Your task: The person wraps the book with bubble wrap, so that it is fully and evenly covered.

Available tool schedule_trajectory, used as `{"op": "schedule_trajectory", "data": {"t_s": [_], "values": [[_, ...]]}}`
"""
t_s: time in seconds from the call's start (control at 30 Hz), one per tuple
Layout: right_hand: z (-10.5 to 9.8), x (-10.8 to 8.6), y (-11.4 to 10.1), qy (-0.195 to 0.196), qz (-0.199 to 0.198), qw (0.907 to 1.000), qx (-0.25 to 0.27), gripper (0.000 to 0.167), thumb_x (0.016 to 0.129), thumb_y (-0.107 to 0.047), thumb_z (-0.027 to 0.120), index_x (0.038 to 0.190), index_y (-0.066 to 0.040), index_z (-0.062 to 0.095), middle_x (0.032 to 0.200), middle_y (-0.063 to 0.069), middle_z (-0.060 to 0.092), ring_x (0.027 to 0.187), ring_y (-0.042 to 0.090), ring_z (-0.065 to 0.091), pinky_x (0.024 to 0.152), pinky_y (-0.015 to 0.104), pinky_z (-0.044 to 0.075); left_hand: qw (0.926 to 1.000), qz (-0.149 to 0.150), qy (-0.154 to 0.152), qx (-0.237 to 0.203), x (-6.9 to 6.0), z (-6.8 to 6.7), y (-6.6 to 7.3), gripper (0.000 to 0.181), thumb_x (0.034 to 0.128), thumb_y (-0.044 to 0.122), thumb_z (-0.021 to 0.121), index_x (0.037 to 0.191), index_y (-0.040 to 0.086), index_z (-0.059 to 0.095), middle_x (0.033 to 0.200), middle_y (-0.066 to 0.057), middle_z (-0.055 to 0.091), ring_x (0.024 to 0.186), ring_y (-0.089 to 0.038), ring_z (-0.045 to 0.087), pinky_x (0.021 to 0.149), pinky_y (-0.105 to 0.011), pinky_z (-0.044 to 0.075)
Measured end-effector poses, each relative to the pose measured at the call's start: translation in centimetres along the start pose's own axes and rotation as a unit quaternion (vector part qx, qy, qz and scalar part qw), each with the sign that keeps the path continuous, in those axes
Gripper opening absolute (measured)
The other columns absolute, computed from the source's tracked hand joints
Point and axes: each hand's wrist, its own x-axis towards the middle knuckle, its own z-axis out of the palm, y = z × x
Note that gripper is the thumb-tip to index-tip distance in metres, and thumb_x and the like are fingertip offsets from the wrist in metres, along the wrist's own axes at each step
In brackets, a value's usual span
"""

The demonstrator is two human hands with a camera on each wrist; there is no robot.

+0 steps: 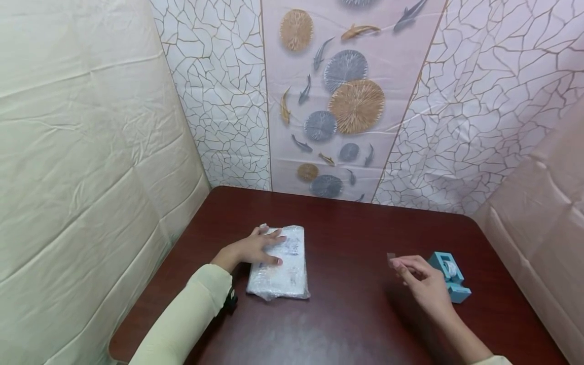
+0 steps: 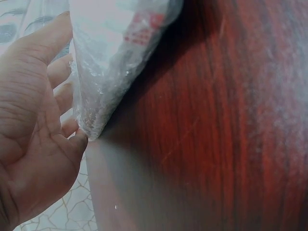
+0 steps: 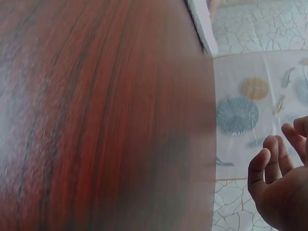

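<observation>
A flat parcel in clear bubble wrap [image 1: 292,274] lies on the left half of the table. My left hand [image 1: 257,248] rests on its upper left part with the fingers spread; the left wrist view shows the fingers along the wrap [image 2: 115,57] at one corner. Over to the right, my right hand [image 1: 426,286] pinches a short piece of clear tape [image 1: 391,257] between thumb and forefinger, above the table. In the right wrist view the other fingers of the right hand [image 3: 284,187] are bent, and the tape is out of sight.
A light blue tape dispenser [image 1: 458,294] with a roll of tape stands just beyond the right hand, partly behind it. The dark red wooden table [image 1: 347,314] has cloth-covered walls on the left, right and back. A patterned cloth [image 1: 356,167] hangs behind the far edge.
</observation>
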Motion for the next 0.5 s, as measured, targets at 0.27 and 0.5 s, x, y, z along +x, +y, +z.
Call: {"op": "schedule_trajectory", "data": {"t_s": [0.27, 0.5], "values": [[1.0, 0.1, -0.7, -0.002, -0.016, 0.9998, 0.011, 0.025, 0.109, -0.03, 0.074, 0.123, -0.013, 0.085, 0.113, -0.002, 0.075, 0.088, 0.003, 0.071, 0.071, 0.021, 0.061, 1.0, 0.001, 0.002, -0.006, 0.0, 0.0, 0.1, 0.084, 0.1029, 0.061, 0.069, 0.174, 0.027, 0.038, 0.187, -0.001, 0.017, 0.173, -0.046, -0.001, 0.13, -0.08, 0.019], [2.0, 0.5, -1.0, -0.004, -0.033, 0.999, 0.03, 0.019, 0.104, -0.022, 0.08, 0.118, -0.01, 0.085, 0.113, 0.004, 0.076, 0.084, 0.003, 0.071, 0.07, 0.019, 0.059, 0.9999, -0.002, 0.0, -0.011, -0.3, -0.2, 0.5, 0.079, 0.1057, 0.061, 0.065, 0.173, 0.028, 0.039, 0.187, 0.0, 0.018, 0.173, -0.046, -0.002, 0.131, -0.08, 0.016]]}}
